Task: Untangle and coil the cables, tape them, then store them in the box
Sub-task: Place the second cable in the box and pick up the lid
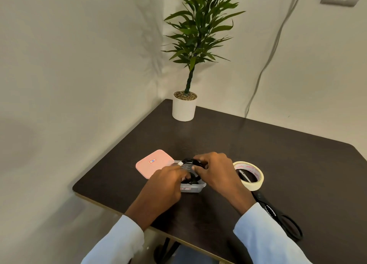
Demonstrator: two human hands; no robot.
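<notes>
Two hands working black cables into a clear box on a dark table.
The left hand (165, 181) and right hand (215, 169) are curling their fingers around the black cables (191, 164) inside the clear box (195, 188); beyond are lying a pink lid (154, 163) and a tape roll (250, 175).

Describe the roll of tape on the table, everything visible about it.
The tape roll is a wide ring of cream, paper-like masking tape, with red print on the inside of its core. It lies flat on the dark table, hole facing up, just right of the right hand, which does not grip it. The scissors run from inside its hole toward the near right: the blade tip shows in the hole, and the roll's near edge sits over the blades.
</notes>
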